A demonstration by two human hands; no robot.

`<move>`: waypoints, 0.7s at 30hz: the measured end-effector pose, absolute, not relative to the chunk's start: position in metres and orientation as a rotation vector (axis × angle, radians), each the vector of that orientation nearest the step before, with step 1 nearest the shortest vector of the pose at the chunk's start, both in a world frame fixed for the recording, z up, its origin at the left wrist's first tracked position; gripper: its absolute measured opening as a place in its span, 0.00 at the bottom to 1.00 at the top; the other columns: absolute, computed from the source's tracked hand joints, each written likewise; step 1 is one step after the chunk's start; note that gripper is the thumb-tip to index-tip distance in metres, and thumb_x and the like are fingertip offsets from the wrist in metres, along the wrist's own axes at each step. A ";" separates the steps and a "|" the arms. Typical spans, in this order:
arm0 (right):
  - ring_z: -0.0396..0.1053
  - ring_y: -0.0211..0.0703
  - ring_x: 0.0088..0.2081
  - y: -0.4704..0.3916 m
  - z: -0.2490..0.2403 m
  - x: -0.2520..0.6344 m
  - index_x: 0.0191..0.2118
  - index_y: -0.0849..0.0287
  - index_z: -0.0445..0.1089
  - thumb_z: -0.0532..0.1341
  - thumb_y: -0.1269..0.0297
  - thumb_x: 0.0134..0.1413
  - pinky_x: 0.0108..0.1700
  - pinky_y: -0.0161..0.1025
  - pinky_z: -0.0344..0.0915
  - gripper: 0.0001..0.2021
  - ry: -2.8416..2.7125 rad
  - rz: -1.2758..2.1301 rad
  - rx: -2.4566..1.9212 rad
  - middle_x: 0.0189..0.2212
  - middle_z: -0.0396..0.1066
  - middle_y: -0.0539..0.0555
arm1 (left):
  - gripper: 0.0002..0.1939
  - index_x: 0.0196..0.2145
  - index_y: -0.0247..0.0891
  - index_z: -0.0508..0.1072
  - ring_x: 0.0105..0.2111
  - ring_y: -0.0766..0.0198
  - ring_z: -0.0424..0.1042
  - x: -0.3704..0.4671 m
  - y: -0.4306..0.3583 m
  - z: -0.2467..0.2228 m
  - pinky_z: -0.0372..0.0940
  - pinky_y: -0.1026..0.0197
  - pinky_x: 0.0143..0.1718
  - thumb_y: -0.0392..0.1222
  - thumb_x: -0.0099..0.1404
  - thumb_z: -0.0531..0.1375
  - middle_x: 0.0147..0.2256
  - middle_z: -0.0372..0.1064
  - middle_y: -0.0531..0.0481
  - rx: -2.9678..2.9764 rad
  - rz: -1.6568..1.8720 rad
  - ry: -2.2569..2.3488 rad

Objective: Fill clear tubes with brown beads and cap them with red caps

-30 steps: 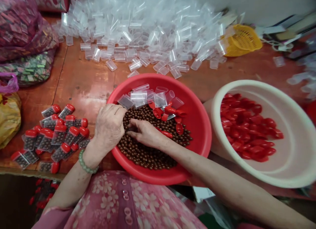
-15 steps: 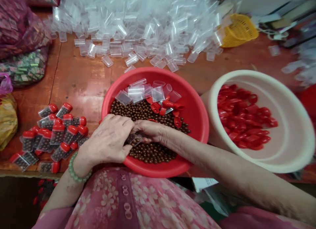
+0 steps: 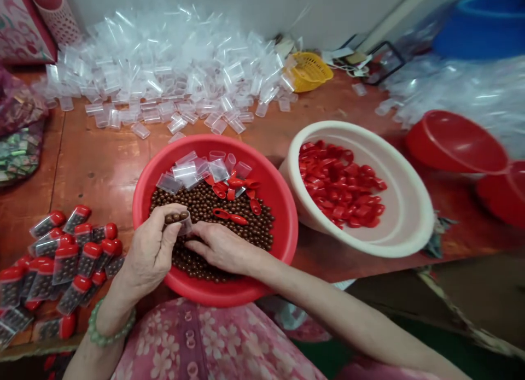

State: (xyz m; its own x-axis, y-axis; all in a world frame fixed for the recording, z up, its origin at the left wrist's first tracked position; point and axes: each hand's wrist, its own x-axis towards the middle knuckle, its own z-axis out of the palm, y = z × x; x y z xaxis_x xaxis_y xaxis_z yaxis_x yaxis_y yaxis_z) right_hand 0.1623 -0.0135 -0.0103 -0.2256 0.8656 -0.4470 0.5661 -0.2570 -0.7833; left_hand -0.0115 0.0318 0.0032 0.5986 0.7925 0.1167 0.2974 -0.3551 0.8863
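Note:
My left hand (image 3: 147,251) grips a small clear plastic container (image 3: 186,226) upright, its mouth showing brown balls (image 3: 175,217) inside. Beside that container, my right hand (image 3: 223,249) hangs low over the loose brown balls (image 3: 200,202), thumb and fingers apart, fingertips partly hidden. Both hands are over a red basin (image 3: 289,221). A red spoon-like piece (image 3: 230,216) lies on the balls past my right hand. Several empty clear containers (image 3: 186,172) and more red pieces (image 3: 233,181) rest at the basin's far side.
Filled containers with red caps (image 3: 65,262) lie on the table (image 3: 106,169) at left. A cream basin (image 3: 422,221) of red caps (image 3: 340,186) stands right. Behind are heaped clear containers (image 3: 164,79), a yellow basket (image 3: 309,74) and a red bowl (image 3: 455,142).
The view has swung right. My left hand has turned, so the container's filled mouth now shows. My right hand has drawn back from it, and the red spoon-like piece is uncovered.

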 end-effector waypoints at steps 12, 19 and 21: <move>0.69 0.51 0.43 -0.012 -0.016 0.212 0.41 0.62 0.68 0.57 0.70 0.59 0.41 0.40 0.62 0.06 -2.258 0.507 -2.307 0.40 0.73 0.61 | 0.08 0.44 0.39 0.67 0.37 0.66 0.71 -0.002 0.037 0.008 0.65 0.64 0.40 0.38 0.66 0.58 0.38 0.71 0.51 1.867 0.640 0.816; 0.70 0.48 0.40 -0.010 -0.015 0.215 0.43 0.60 0.70 0.58 0.63 0.58 0.44 0.44 0.66 0.10 -1.789 0.838 -1.897 0.37 0.74 0.58 | 0.08 0.43 0.38 0.68 0.38 0.65 0.71 -0.004 0.040 0.011 0.65 0.62 0.42 0.39 0.66 0.57 0.38 0.72 0.49 1.734 0.610 0.859; 0.72 0.44 0.38 -0.010 -0.010 0.215 0.48 0.59 0.68 0.59 0.58 0.58 0.42 0.41 0.68 0.14 -1.467 1.076 -1.664 0.36 0.74 0.55 | 0.08 0.44 0.38 0.67 0.37 0.64 0.72 -0.005 0.038 0.011 0.66 0.61 0.40 0.40 0.67 0.56 0.37 0.72 0.49 1.668 0.590 0.856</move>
State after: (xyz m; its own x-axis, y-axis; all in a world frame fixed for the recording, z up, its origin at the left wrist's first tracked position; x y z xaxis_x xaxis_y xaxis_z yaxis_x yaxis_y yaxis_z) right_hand 0.2145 -0.0104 -0.0097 0.0307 0.9879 -0.1518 0.4416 -0.1497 -0.8846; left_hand -0.0045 0.0383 0.0109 0.6129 0.7886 -0.0494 0.2344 -0.1217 0.9645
